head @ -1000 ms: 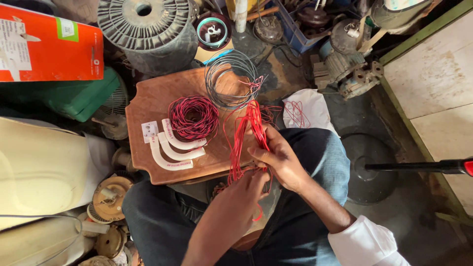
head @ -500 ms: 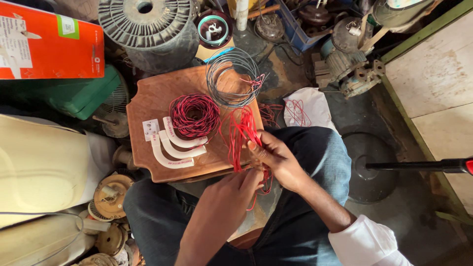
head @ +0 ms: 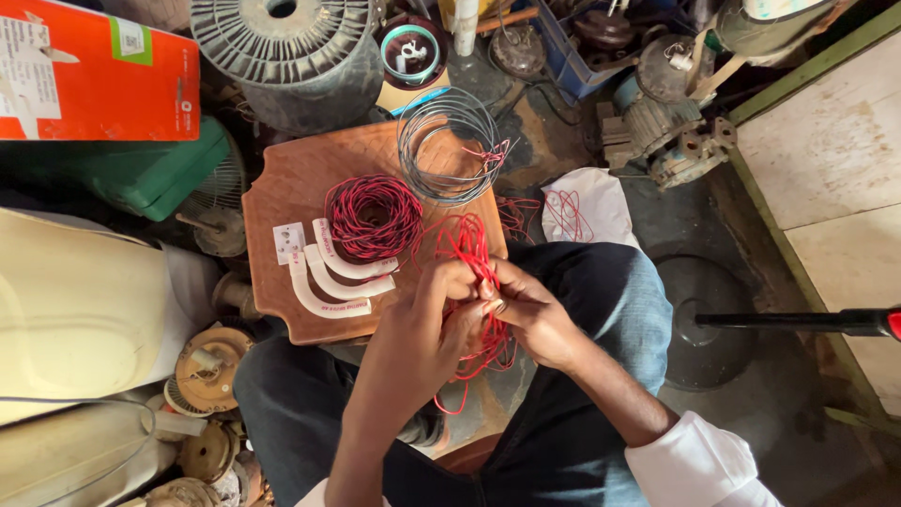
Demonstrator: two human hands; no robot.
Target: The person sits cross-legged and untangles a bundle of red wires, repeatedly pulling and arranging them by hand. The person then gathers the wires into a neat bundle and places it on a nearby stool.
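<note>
loose bundle of thin red insulated wire (head: 472,272), light, springy, tangle-prone, lying over the near edge of the brown wooden board (head: 300,188), best taken where strands gather, pinched there by left hand (head: 427,333) and right hand (head: 530,314), both closed on it.

Tangled red wire bundle (head: 472,282), apparently looped.

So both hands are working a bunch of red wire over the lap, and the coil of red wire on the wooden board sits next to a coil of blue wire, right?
Not quite. The head view shows the coil beside the red coil on the wooden board is grey, not blue. The rest holds: the left hand and right hand both grip a bunch of red wire over the lap.
</note>
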